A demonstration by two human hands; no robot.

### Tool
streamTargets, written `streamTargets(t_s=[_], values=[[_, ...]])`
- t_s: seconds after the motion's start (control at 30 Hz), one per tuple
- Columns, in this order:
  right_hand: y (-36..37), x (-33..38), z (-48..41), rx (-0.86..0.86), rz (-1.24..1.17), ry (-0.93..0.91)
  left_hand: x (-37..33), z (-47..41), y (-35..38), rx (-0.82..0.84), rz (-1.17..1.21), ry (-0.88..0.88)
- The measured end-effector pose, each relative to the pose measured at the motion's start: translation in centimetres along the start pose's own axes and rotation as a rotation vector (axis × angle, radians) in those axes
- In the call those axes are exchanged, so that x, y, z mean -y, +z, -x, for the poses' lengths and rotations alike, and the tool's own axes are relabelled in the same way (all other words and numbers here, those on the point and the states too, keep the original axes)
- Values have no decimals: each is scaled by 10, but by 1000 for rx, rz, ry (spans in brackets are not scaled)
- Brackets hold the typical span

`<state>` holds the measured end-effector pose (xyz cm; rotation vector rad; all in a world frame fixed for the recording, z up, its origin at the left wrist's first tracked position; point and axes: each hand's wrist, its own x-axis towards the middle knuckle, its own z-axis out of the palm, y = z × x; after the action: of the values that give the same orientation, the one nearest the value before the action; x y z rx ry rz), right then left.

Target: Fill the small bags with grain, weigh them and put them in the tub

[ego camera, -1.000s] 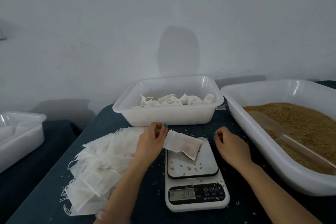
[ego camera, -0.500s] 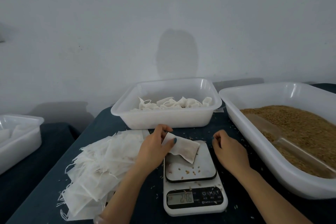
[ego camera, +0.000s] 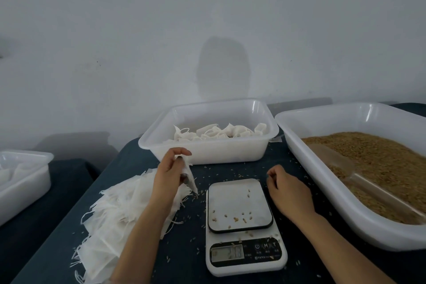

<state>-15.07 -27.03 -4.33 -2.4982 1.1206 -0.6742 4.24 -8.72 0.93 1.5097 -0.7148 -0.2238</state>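
Note:
My left hand [ego camera: 169, 172] grips a small white filled bag [ego camera: 190, 178] lifted off the scale, held upright to the left of it. The digital scale [ego camera: 239, 214] stands in front of me with only loose grains on its platform. Beyond my left hand stands the white tub [ego camera: 207, 150], which holds several filled bags. Loosely curled and holding nothing, my right hand [ego camera: 288, 189] rests on the cloth right of the scale. A large tub of brown grain [ego camera: 359, 168] with a clear scoop [ego camera: 341, 168] in it stands at the right.
A pile of empty white bags [ego camera: 115, 214] lies under my left forearm. Another white tub [ego camera: 23, 180] sits at the far left on a separate surface. Loose grains are scattered on the dark cloth [ego camera: 230, 168]. A wall rises close behind the tubs.
My left hand has lifted the filled bag off the scale platform and swung it left and up. The right hand has stayed beside the scale.

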Motion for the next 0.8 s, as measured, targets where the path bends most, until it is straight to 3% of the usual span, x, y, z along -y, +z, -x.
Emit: streamTargets(t_s=[0.1,0.33,0.57,0.67,0.8], values=[[1,0,0,-1,11,-2,-8,-1,-2,-55,127,53],[1,1,-2,17,25,15,-30,-29,17,-144,65,123],[1,1,-3,24,30,0,-62,-96,51,-7,41,112],[2,0,-4,32,43,-7,-56,-122,57,84,-214,77],[3,-1,-4,31,53,-14,-30,-139,57,266,-718,-127]])
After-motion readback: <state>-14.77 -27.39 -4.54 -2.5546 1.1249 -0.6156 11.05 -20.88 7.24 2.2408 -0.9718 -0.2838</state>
